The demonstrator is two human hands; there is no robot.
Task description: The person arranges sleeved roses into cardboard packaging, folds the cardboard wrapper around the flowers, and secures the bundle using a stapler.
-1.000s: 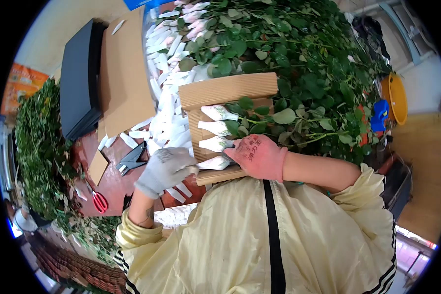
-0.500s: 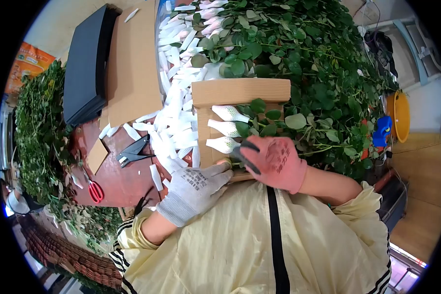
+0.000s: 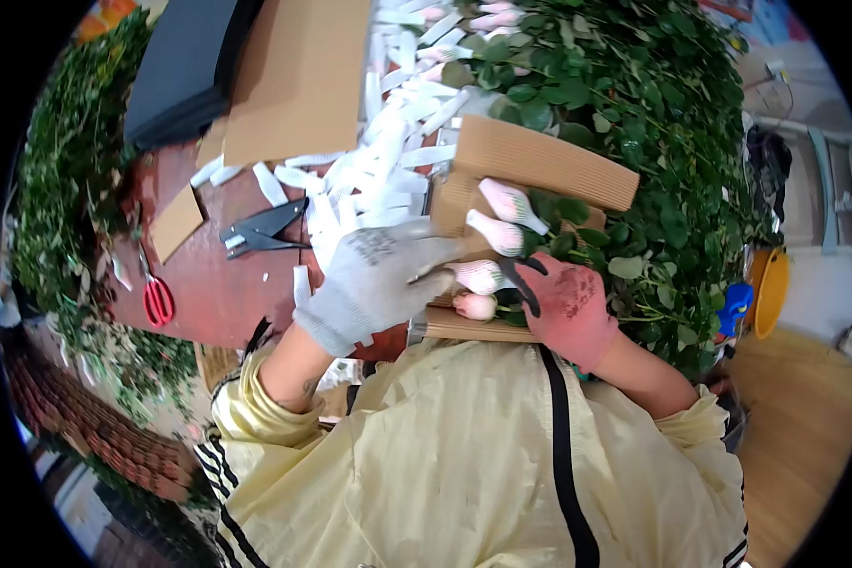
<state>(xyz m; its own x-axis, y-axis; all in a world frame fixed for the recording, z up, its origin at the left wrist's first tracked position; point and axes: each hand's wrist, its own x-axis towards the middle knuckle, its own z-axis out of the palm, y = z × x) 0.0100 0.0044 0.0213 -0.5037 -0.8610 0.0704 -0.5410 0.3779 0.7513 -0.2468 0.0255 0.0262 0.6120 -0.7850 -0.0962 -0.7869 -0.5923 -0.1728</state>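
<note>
My left hand [image 3: 379, 275], in a grey-white glove, reaches in from the left with its fingers stretched out and apart. Its fingertips touch the narrow end of a rosebud in a white foam net [image 3: 480, 276]. My right hand [image 3: 576, 308], in a pink glove with dark fingertips, curls thumb and finger around the base of that same rose. Just below lies a bare pink rosebud [image 3: 475, 306]. Two more netted rosebuds [image 3: 509, 205] rest above it in a row, on a sheet of corrugated cardboard [image 3: 549, 163] with a folded upper edge.
Leafy rose stems [image 3: 672, 189] fill the right side. Loose white foam nets [image 3: 388, 142] pile up left of the cardboard. A black stapler [image 3: 265, 230], red-handled scissors [image 3: 158, 301], a small cardboard piece [image 3: 176, 225] and black sheets [image 3: 185, 71] lie farther left.
The view has shifted, moving the table leftward. My left hand has lifted from the front edge to the netted bud, its fingers spreading. A bare rosebud now shows at the front of the row.
</note>
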